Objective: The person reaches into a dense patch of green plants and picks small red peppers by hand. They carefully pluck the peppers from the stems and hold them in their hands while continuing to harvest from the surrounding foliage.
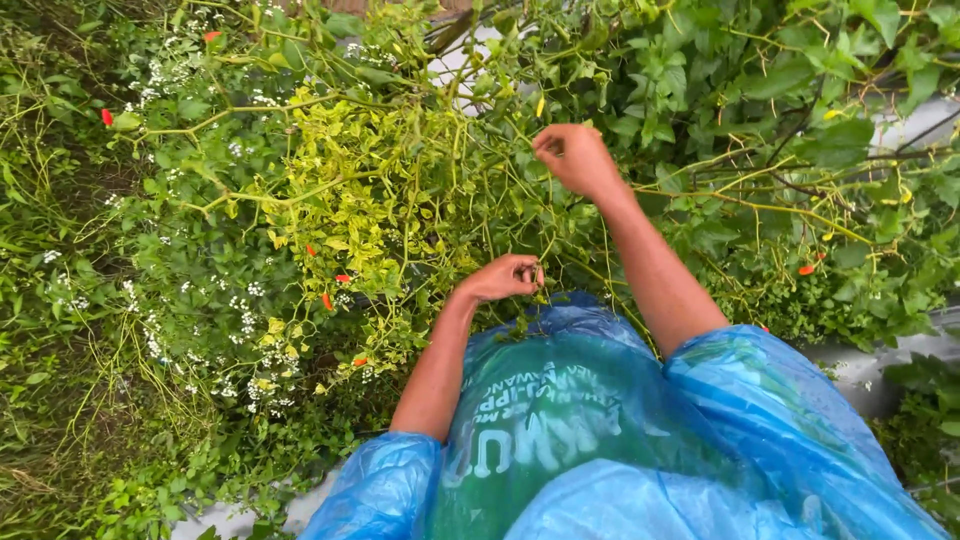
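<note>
Left hand and right hand, both pinched on thin green stems of leafy bush.

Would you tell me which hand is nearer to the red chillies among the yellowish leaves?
Left hand: just right of the red chillies. Right hand: higher and farther right.

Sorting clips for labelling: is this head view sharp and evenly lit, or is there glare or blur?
Head view: soft, even daylight, no hard shadows; left hand and right hand slightly soft; mild sheen on the blue raincoat; edges curve from wide-lens distortion.
</note>
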